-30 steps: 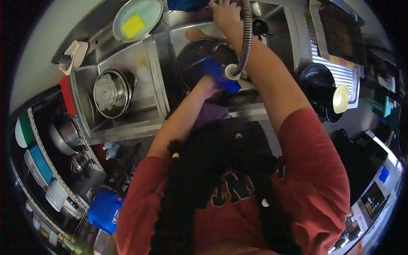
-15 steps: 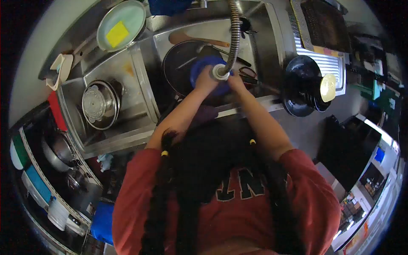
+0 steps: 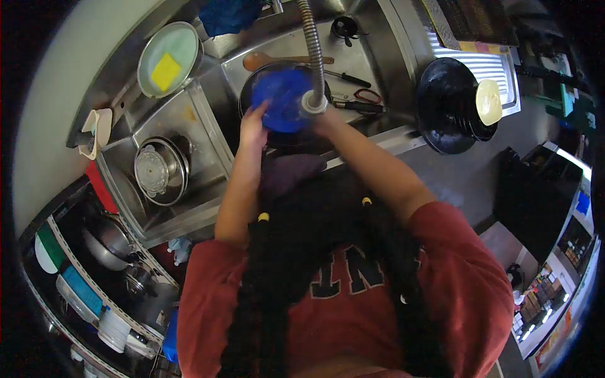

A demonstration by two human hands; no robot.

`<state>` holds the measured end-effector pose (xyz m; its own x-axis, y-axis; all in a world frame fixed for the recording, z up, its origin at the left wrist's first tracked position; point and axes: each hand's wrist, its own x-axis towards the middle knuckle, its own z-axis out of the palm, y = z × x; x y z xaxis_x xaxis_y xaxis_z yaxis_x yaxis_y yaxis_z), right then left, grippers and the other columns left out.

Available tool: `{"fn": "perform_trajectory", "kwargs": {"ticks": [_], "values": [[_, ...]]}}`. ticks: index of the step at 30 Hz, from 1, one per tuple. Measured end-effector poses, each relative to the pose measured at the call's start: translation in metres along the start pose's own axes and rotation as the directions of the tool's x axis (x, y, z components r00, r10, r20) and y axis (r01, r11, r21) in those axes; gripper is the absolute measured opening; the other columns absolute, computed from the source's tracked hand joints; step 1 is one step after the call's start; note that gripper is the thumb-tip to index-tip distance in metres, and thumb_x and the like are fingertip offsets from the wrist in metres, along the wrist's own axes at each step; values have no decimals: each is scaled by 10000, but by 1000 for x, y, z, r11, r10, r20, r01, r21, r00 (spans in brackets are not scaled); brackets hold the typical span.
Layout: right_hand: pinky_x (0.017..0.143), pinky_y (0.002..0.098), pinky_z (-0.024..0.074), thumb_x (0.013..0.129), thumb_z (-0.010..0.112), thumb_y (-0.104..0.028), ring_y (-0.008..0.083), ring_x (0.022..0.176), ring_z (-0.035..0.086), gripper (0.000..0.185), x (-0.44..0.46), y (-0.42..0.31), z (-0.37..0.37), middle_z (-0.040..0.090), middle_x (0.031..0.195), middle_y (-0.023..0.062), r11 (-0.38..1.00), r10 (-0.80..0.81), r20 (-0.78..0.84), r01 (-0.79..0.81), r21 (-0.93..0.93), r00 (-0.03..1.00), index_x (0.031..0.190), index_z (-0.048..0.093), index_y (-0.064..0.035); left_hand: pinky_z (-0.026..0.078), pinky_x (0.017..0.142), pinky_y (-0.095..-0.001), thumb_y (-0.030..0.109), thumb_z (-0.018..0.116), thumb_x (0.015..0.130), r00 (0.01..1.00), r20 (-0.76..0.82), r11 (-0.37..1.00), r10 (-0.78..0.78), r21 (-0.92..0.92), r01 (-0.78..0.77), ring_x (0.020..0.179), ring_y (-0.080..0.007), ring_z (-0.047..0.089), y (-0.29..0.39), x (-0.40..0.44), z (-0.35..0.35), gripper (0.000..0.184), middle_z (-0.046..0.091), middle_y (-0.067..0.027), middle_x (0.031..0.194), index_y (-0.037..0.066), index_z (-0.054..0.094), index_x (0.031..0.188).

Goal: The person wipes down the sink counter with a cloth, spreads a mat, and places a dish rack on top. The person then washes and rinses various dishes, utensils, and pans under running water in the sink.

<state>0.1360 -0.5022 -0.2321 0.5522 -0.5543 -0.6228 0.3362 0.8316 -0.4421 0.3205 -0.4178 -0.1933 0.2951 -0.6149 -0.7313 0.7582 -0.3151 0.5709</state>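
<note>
A round blue dish (image 3: 280, 97), blurred by motion, is raised and tilted over the sink (image 3: 378, 69). My left hand (image 3: 254, 129) grips its lower left edge, with the thumb over the near side. My right hand (image 3: 326, 121) is at the dish's right side, its fingers mostly hidden behind the spray head (image 3: 313, 102) of the flexible metal hose (image 3: 311, 44). Under the dish lies a dark frying pan (image 3: 247, 94), largely covered. Behind it is a wooden spatula (image 3: 257, 61). Scissors with red-rimmed handles (image 3: 368, 96) and black-handled utensils (image 3: 353, 80) lie to the right.
In the left basin sit stacked metal pots and lids (image 3: 161, 171). A pale green pan (image 3: 167, 60) holding a yellow sponge (image 3: 166, 72) rests behind. Black plates (image 3: 441, 107) with a yellow bowl (image 3: 489, 102) stand right. A dark cloth (image 3: 293, 173) hangs over the front edge.
The blue dish has come up and left, its face now tilted into view. My left hand has shifted left to its edge. The camera view has turned slightly.
</note>
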Motion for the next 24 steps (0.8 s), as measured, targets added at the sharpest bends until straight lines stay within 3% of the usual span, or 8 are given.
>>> {"fn": "perform_trajectory", "kwargs": {"ticks": [2,8,11,14,15,16,18,24], "values": [[882,480,546,889,746,-387,278,1054,662,634,-3,-18,-8,668,1209,128,965,-44,-246,-23,-262,968,1380,518,-57,515,979,-452,200,694,939,991,115,993,-67,-93,78,1111,-266,640,-5,2,9,457,654,-117,1232,27,526,1328],[964,452,503,891,739,-397,312,1176,600,657,-11,-41,-41,587,1329,205,910,-267,-433,78,-407,861,1374,512,-14,534,889,-431,81,674,896,958,269,995,101,-10,-102,1079,-246,634,-48,9,61,513,631,-59,1246,99,508,1381],[873,407,520,891,679,-315,282,1058,651,533,28,-5,-90,659,1193,186,472,-673,-271,118,-874,688,1303,531,-10,527,897,-374,9,680,843,971,167,942,171,260,-210,1049,-228,641,-56,-3,86,520,649,-63,1218,64,550,1344],[903,444,510,916,608,-460,419,1109,629,503,-36,-53,33,655,1175,262,807,-222,-525,-147,-572,822,1180,657,-35,498,942,-343,-29,725,782,903,246,728,353,534,-430,1068,-204,636,-62,-20,89,543,657,-72,1199,50,591,1302],[968,377,458,958,611,-400,284,1055,638,537,15,-13,-18,693,1127,205,650,-412,-148,176,-740,899,1258,608,46,492,948,-338,-34,738,763,887,258,688,382,562,-460,1073,-204,637,-68,-16,82,561,660,-70,1195,45,591,1299],[900,390,489,950,618,-302,266,990,649,457,31,-13,-34,696,1056,173,-9,-319,95,97,-995,943,1249,613,44,486,953,-334,-39,751,745,870,269,645,413,589,-488,1077,-204,638,-71,-14,76,580,662,-68,1190,41,591,1297],[834,423,518,926,618,-219,264,911,670,362,-9,-44,21,697,978,155,777,-79,-349,-162,-608,934,1200,653,15,490,935,-321,-29,729,783,808,332,515,486,639,-572,1044,-182,643,-60,-27,69,530,680,-46,1145,38,599,1293],[833,451,528,900,643,-212,258,853,687,328,-11,-98,-22,729,964,157,877,-121,-60,79,-473,991,1163,705,-27,482,818,-260,57,698,908,917,225,825,330,404,-396,874,-106,615,-41,-30,42,224,690,-30,982,-2,687,1124]]}}
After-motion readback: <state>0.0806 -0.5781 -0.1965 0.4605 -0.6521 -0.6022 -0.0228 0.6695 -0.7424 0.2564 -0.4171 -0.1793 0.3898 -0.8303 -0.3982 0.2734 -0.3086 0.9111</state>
